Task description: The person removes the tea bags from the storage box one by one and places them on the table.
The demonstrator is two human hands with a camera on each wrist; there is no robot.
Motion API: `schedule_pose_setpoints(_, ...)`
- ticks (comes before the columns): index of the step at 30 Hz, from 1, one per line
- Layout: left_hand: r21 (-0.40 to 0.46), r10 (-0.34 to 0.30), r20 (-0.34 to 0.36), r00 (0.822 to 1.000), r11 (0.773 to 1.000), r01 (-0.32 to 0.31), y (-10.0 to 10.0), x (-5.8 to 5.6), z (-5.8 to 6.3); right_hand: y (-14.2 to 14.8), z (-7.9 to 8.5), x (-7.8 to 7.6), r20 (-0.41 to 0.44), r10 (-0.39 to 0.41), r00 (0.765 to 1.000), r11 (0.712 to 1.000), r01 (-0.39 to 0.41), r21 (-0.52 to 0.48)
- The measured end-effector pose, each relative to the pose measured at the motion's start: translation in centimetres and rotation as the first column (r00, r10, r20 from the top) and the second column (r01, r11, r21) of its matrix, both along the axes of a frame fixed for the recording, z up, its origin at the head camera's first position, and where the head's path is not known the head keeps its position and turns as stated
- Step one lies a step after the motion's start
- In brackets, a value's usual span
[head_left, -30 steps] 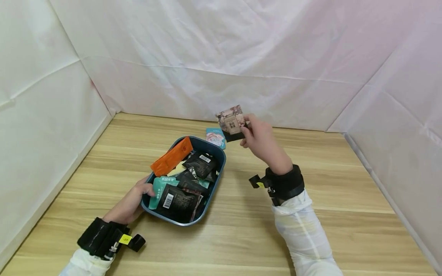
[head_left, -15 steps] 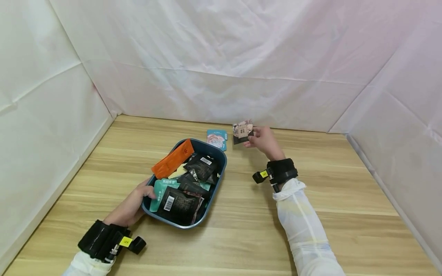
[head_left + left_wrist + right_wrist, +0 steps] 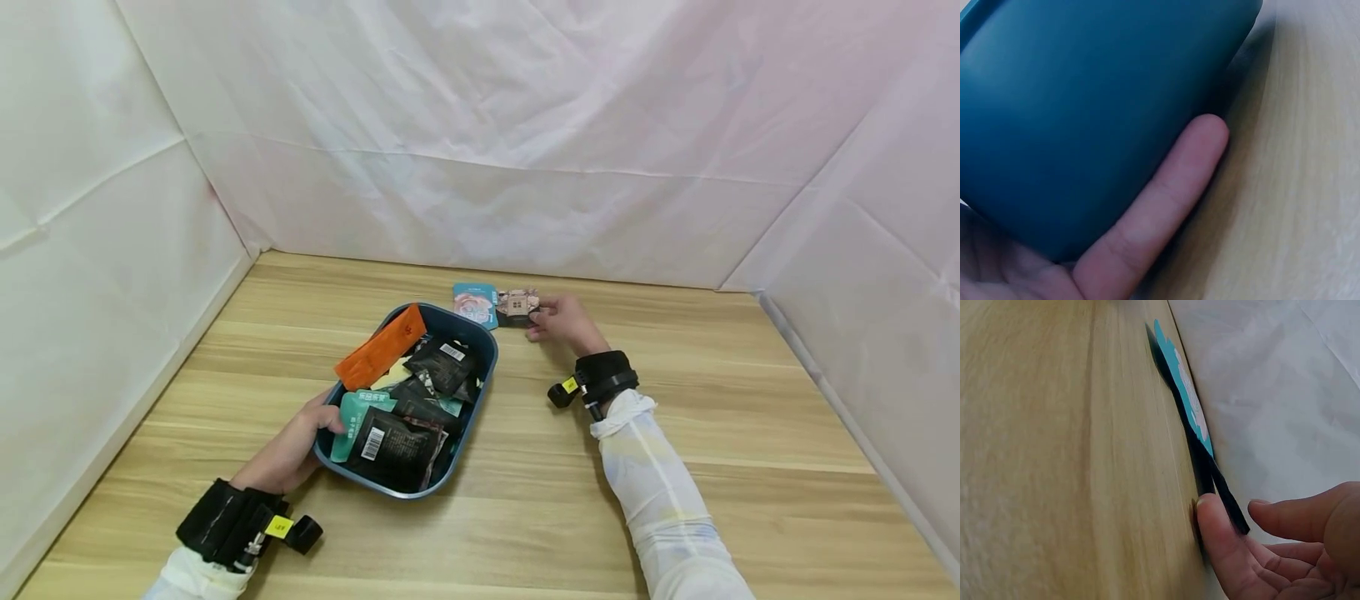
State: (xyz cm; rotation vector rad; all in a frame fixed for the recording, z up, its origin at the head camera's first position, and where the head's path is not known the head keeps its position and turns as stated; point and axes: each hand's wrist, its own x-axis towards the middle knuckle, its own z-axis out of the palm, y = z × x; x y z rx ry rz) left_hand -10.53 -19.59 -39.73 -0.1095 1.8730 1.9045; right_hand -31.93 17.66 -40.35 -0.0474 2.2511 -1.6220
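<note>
My left hand (image 3: pixel 300 442) grips the near left side of a dark blue plastic basket (image 3: pixel 459 473), thumb over the rim. In the left wrist view a straight finger (image 3: pixel 1166 200) lies along the outer wall, low by the table. My right hand (image 3: pixel 564 323) holds the right edge of a small black and floral sachet (image 3: pixel 517 307) at the back of the table. In the right wrist view that sachet (image 3: pixel 1225 494) shows edge-on, slightly tilted, between thumb and fingers. Its left end meets a blue and pink sachet (image 3: pixel 472 304) lying flat.
Inside the basket lie several black sachets (image 3: pixel 393 450), a teal packet (image 3: pixel 352 417) and a long orange packet (image 3: pixel 381 348) leaning over the rim. White sheeting (image 3: pixel 480 208) walls the wooden table (image 3: pixel 540 500) at the back and both sides.
My right hand has lowered the black and floral sachet from the air to the tabletop, just right of the blue and pink one. The left hand keeps its grip on the basket.
</note>
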Motion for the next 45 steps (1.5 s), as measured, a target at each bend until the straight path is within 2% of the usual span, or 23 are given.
schedule_pose_setpoints(5, 0.001, -0.007, 0.000, 1.000, 1.000, 0.007, 0.1, -0.2, -0.1, 0.4, 0.5, 0.3, -0.074, -0.012, 0.997, 0.990, 0.022, 0.140)
schedule_pose_setpoints(11, 0.003, -0.021, -0.023, 1.000, 1.000, 0.021, 0.1, -0.2, -0.1, 0.7, 1.6, 0.7, -0.123, 0.003, 0.992, 0.953, 0.035, 0.300)
schedule_pose_setpoints(16, 0.000, -0.017, -0.019, 1.000, 1.000, 0.017, 0.0, -0.3, -0.2, 0.4, 3.1, 1.3, -0.176, 0.065, 0.982, 0.944, -0.003, 0.330)
schedule_pose_setpoints(19, 0.001, -0.016, -0.015, 1.000, 1.000, 0.016, -0.1, -0.4, -0.2, -0.3, 4.5, 2.0, -0.236, 0.126, 0.963, 0.933, -0.034, 0.358)
schedule_pose_setpoints(21, 0.002, -0.014, -0.017, 1.000, 1.000, 0.014, -0.2, -0.5, -0.2, -0.9, 5.5, 2.7, -0.276, 0.170, 0.946, 0.916, -0.048, 0.398)
schedule_pose_setpoints(25, 0.003, -0.011, -0.019, 1.000, 1.000, 0.011, -0.2, -0.6, -0.3, -2.3, 7.4, 4.5, -0.351, 0.262, 0.899, 0.881, -0.073, 0.468)
schedule_pose_setpoints(29, -0.005, -0.002, -0.012, 1.000, 1.000, 0.002, 0.0, -0.8, -0.3, -4.1, 9.0, 6.6, -0.430, 0.334, 0.839, 0.865, -0.092, 0.493)
schedule_pose_setpoints(33, -0.004, -0.005, -0.013, 1.000, 1.000, 0.005, 0.1, -0.9, -0.2, -6.1, 10.2, 9.1, -0.495, 0.418, 0.762, 0.840, -0.118, 0.529)
schedule_pose_setpoints(37, 0.006, -0.016, -0.024, 1.000, 1.000, 0.016, 0.1, -1.0, -0.3, -8.3, 10.5, 11.6, -0.535, 0.518, 0.667, 0.810, -0.180, 0.559)
schedule_pose_setpoints(40, 0.002, -0.013, -0.021, 1.000, 1.000, 0.013, 0.1, -1.0, -0.3, -9.8, 10.3, 13.4, -0.522, 0.600, 0.606, 0.767, -0.251, 0.590)
schedule_pose_setpoints(43, 0.004, -0.007, -0.019, 1.000, 1.000, 0.007, 0.2, -1.2, -0.3, -11.3, 9.7, 14.8, -0.460, 0.679, 0.572, 0.706, -0.336, 0.623)
schedule_pose_setpoints(45, 0.013, -0.013, -0.026, 1.000, 1.000, 0.013, 0.2, -1.4, -0.3, -12.1, 9.2, 15.5, -0.423, 0.729, 0.538, 0.658, -0.378, 0.652)
